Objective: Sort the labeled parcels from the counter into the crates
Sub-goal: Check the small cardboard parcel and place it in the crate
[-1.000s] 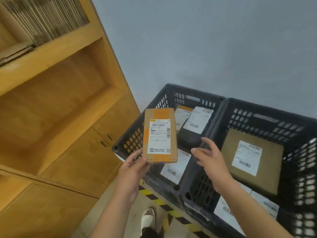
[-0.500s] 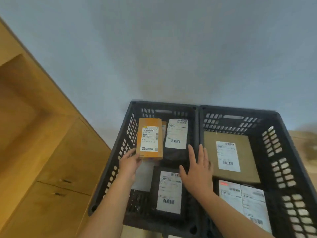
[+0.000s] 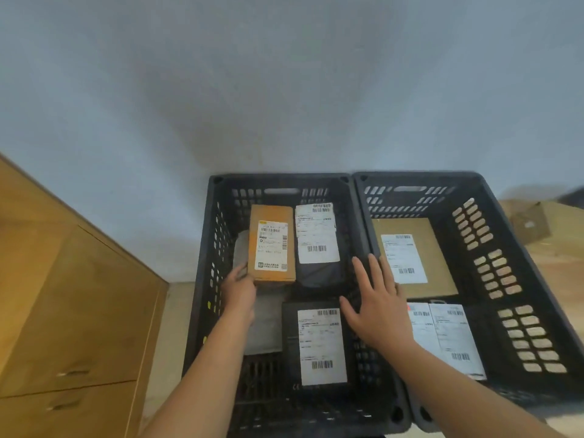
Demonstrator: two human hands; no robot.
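Two dark plastic crates stand side by side against the wall. Inside the left crate (image 3: 202, 279), my left hand (image 3: 240, 290) grips the near end of a small brown labeled box (image 3: 272, 245), low in the crate's far left corner. A dark parcel with a white label (image 3: 317, 245) lies beside it, and another dark labeled parcel (image 3: 320, 343) lies nearer to me. My right hand (image 3: 377, 306) is open with straight fingers over the shared wall of the two crates. The right crate (image 3: 518, 279) holds a flat brown labeled parcel (image 3: 439, 257) and white-labeled packets (image 3: 445, 336).
A wooden cabinet (image 3: 69, 311) with drawers stands to the left of the crates. A grey wall (image 3: 284, 90) rises behind them. At the far right edge a cardboard box (image 3: 531, 222) lies on a wooden surface.
The view has swung from the wooden shelves down onto the crates. My left hand has carried the brown box down into the left crate's far left corner. My right hand moved over the crates' shared wall.
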